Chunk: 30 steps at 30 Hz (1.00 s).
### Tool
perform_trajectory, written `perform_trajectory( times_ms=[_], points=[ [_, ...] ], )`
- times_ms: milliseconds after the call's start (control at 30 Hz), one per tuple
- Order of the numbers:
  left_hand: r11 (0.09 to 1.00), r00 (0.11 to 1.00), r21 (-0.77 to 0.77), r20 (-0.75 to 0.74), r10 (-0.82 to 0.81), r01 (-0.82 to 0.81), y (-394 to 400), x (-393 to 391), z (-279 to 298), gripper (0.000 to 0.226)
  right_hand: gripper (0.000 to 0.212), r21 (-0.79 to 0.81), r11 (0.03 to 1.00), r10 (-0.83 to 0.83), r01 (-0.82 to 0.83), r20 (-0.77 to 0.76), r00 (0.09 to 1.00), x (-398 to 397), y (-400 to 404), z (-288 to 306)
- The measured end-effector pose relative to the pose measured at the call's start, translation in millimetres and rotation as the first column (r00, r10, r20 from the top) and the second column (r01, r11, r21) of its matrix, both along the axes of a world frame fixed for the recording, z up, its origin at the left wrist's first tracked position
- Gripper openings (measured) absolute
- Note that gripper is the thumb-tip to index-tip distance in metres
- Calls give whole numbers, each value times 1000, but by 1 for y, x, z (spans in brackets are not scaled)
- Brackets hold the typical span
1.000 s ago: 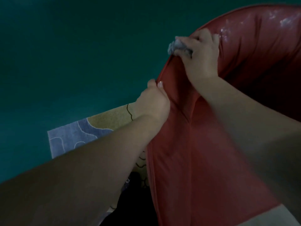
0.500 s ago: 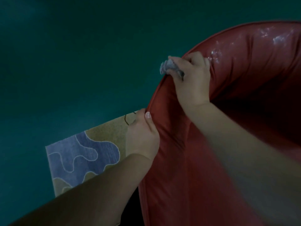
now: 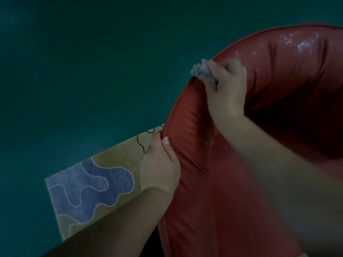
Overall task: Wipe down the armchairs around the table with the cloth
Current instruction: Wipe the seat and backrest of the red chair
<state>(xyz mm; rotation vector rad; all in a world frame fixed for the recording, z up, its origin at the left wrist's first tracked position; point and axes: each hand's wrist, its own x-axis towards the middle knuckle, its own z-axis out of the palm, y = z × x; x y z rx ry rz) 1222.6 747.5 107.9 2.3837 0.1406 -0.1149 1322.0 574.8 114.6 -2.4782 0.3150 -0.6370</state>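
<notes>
Head view: right hand (image 3: 225,89) grips the bunched cloth (image 3: 203,72) against the red armchair (image 3: 232,182) rim while left hand (image 3: 160,162) pinches the edge lower down; best to press firmly and follow the curved piping

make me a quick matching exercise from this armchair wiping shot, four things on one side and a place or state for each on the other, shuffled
Things:
1. cloth
2. left hand
3. armchair
4. rug

Places or states:
A. red, shiny on its upper back
B. flat on the green floor, blue and tan shapes
C. bunched in the right hand on the chair's rim
D. gripping the chair's piped edge, lower down

Pairs: 1-C, 2-D, 3-A, 4-B
</notes>
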Motion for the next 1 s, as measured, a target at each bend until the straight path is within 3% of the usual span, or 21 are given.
perform_trajectory(
  times_ms=[100,200,300,400,500,633,733,833,1000],
  points=[
    [1000,1000,21,4,11,-11,0,1,0,34,33,64,994,82,-87,75,994,-52,31,-13],
    [1000,1000,21,-4,20,-20,1,1,-1,33,33,-27,984,175,-174,57,983,-57,21,-15],
    [1000,1000,8,-16,15,-15,1,1,-1,34,34,-141,988,68,-59,62,996,-14,-13,-12],
    [1000,999,8,-27,26,-26,1,1,-2,34,35,28,992,-121,120,38,992,8,-19,-9],
    [1000,1000,7,-8,18,-18,2,0,-1,36,35,148,986,-93,78,95,991,-20,9,-12],
    [999,1000,23,-7,22,-22,2,2,-3,34,36,121,990,62,-74,95,993,-64,31,-19],
    [999,1000,38,-14,17,-16,2,1,-2,42,35,50,994,94,-98,66,993,-42,14,-13],
    [997,998,71,-55,-4,8,2,2,-1,42,35,32,998,56,-57,30,998,-12,-6,-4],
    [998,974,47,-223,-32,43,-2,9,12,48,35,148,986,-81,80,3,997,-22,4,-5]
  ],
)
